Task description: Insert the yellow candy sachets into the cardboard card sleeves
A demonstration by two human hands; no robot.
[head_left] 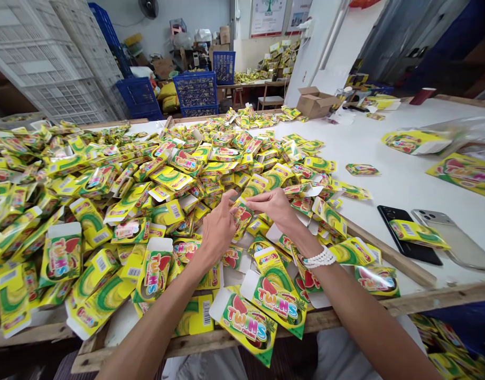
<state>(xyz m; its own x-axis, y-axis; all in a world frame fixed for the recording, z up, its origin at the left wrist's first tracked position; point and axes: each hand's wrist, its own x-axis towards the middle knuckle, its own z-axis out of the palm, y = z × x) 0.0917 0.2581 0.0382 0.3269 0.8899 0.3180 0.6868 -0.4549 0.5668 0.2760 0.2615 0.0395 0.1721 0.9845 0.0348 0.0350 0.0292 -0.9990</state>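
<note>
Now pinching box (243,217) at its far edge w/ R hand (277,209), gripping its side in curled L hand (220,226), low over pile (179,178) on counter (401,184), poss creasing it w/ too hard a squeeze or dropping it w/ too light a hold.

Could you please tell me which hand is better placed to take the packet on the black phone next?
Probably the right hand: it is nearer the packet on the black phone, and the left hand is farther away. Both hands are at a carton.
</note>
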